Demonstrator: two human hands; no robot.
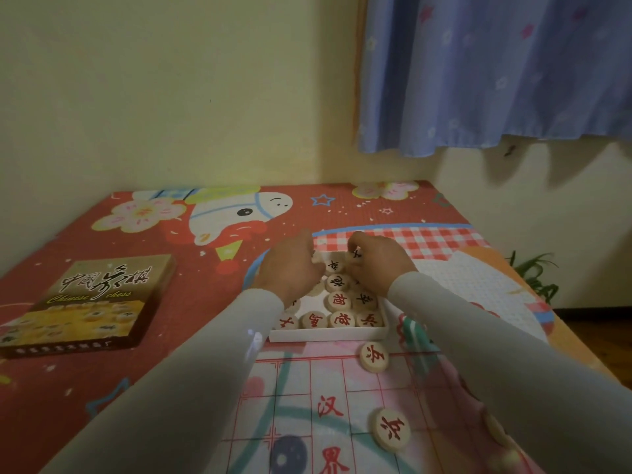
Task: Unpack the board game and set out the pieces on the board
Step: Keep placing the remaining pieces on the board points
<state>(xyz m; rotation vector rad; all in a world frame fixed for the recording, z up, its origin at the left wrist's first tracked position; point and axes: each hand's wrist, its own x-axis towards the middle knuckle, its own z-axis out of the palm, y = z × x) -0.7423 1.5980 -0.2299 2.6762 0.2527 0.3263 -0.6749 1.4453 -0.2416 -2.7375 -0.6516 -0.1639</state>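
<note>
From the head view, both hands are in the white tray [328, 334] of round wooden pieces, which sits on the desk toward its far right, just beyond the far edge of the paper board [301, 405]. The right hand [378, 263] pinches one piece [355, 254] at the tray's far end, fingers curled round it. The left hand [290, 265] rests on pieces at the tray's left side; its fingertips are hidden, so I cannot tell whether it grips one. Two red-marked pieces [373, 356] [391, 429] already lie on the board near its right side. The box lid [89, 302] lies well apart, toward the left edge. The step in hand looks like picking pieces out of the tray. Next, the pinched piece probably needs lifting clear of its neighbours and carrying to a crossing on the board.
</note>
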